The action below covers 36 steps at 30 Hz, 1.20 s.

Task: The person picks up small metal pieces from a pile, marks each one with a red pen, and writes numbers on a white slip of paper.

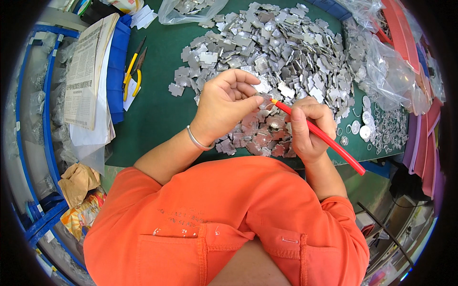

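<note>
Pinching one small metal plate (264, 100), the left hand (224, 102) presents it to the red rod (320, 135) gripped in the right hand (309, 129); the next move likely requires precise tip alignment.

The person in the orange shirt bent over the green desk (157, 114), the left hand (224, 102) pinching a small grey metal piece (264, 99) at its fingertips. The right hand (307, 131) gripped a red tool (324, 138), its tip touching that piece. A great heap of grey metal pieces (281, 47) spread beyond the hands. Yellow-handled pliers (133, 71) lay well to the left, beside a stack of papers (88, 71).
</note>
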Each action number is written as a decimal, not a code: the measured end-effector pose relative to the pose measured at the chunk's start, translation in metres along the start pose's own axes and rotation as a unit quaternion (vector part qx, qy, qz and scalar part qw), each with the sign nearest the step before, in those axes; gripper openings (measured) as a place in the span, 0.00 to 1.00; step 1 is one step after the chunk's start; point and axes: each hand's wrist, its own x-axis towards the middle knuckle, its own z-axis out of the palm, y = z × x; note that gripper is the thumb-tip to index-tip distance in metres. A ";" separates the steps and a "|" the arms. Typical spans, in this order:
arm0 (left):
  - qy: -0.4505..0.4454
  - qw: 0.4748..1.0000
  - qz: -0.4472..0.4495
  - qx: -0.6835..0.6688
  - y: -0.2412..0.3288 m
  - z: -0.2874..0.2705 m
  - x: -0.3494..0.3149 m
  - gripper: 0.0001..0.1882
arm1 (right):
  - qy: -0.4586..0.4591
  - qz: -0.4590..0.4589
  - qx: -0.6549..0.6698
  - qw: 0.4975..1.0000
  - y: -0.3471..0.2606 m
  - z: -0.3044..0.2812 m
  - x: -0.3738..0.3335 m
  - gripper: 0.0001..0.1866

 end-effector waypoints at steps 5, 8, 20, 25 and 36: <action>-0.009 1.000 0.030 -0.005 0.000 0.005 0.000 0.15 | -0.008 0.001 -0.018 1.000 0.001 0.002 0.001 0.08; -0.025 0.999 0.012 -0.021 -0.002 0.002 -0.001 0.15 | -0.011 0.011 -0.091 0.996 0.005 0.001 -0.001 0.07; 0.247 0.621 0.592 0.451 0.057 -0.063 0.074 0.10 | 0.041 0.145 -0.009 0.989 0.000 -0.008 -0.007 0.07; 0.248 0.716 0.366 0.541 0.056 -0.102 0.108 0.05 | 0.053 0.150 -0.002 0.987 -0.008 -0.012 -0.012 0.08; 0.003 0.767 0.280 0.578 0.000 -0.049 0.053 0.13 | 0.034 0.175 0.025 0.984 -0.009 -0.012 -0.013 0.06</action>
